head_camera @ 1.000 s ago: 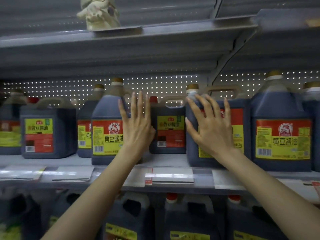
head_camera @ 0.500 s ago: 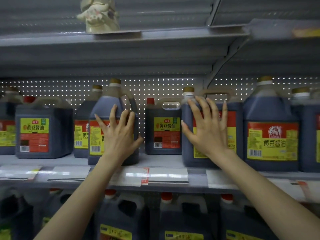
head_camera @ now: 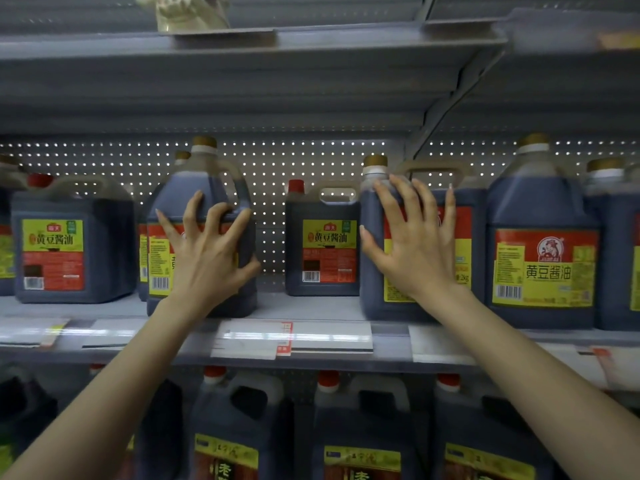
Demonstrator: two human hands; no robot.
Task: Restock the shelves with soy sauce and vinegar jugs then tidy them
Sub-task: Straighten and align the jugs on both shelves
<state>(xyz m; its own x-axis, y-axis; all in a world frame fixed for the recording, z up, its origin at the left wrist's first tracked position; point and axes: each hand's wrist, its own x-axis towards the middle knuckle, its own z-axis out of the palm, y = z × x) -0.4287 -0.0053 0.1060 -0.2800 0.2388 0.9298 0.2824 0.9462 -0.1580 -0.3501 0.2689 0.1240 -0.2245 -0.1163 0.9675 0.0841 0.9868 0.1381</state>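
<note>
- Left grip (head_camera: 207, 258) clamped on the front of a round jug (head_camera: 201, 192): fingers bent and dug in at the shoulder, thumb hooked round the side nearest the other grip.
- Right grip (head_camera: 415, 247) apart, with fingers straight and spread, laid flat against the label of a square jug (head_camera: 372, 282), fingertips up near the neck and handle.
- Both jugs dark, gold-capped and upright on the middle shelf (head_camera: 304, 306), close to its front edge, each directly behind its grip.
- Between the two grips, set further back and touched by neither: a small jug (head_camera: 322, 244) with a red cap and a yellow and red label.
- Outward of the left grip, apart from it: a red-capped jug (head_camera: 69, 247), standing a little further back than the round jug.
- Outward of the right grip, just beside the square jug: a tall jug (head_camera: 540, 220) with a gold cap, label facing forward.
- Below both wrists: price tags (head_camera: 294, 336) along the shelf lip.
- Under the forearms, one level down: a row of lower jugs (head_camera: 360, 427) with red caps.
- Behind everything at grip height: a pegboard (head_camera: 277, 168) dotted with light.
- High above the left grip, on the top shelf: a pale object (head_camera: 190, 12), too blurred to identify.
</note>
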